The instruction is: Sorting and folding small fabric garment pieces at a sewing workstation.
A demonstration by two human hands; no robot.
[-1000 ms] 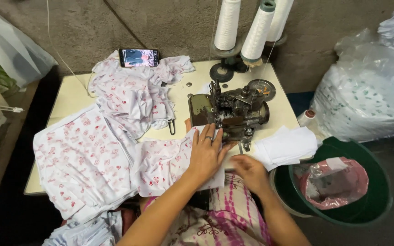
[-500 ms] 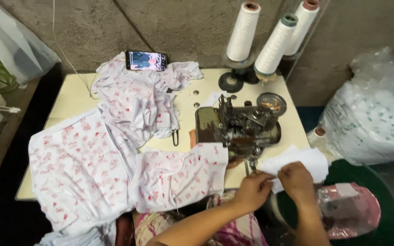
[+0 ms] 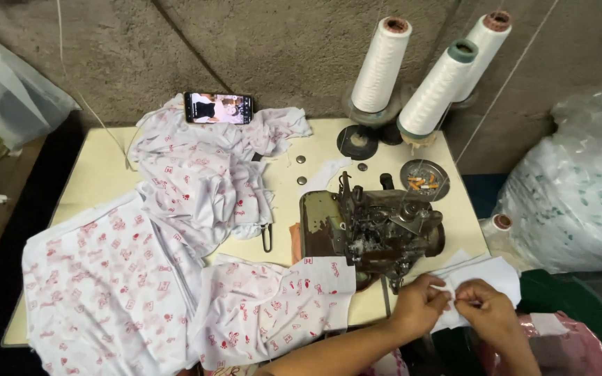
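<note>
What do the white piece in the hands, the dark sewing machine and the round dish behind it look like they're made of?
White fabric piece: thin cloth, soft, creasing between both hands. Dark sewing machine: probably cast metal, dull and grimy with worn patches. Round grey dish: likely metal, with a slight sheen on the rim.

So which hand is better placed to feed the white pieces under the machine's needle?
Probably the left hand: it holds the white pieces on the side next to the sewing machine, just below its needle area. The right hand pinches them farther out, toward the table edge.
</note>
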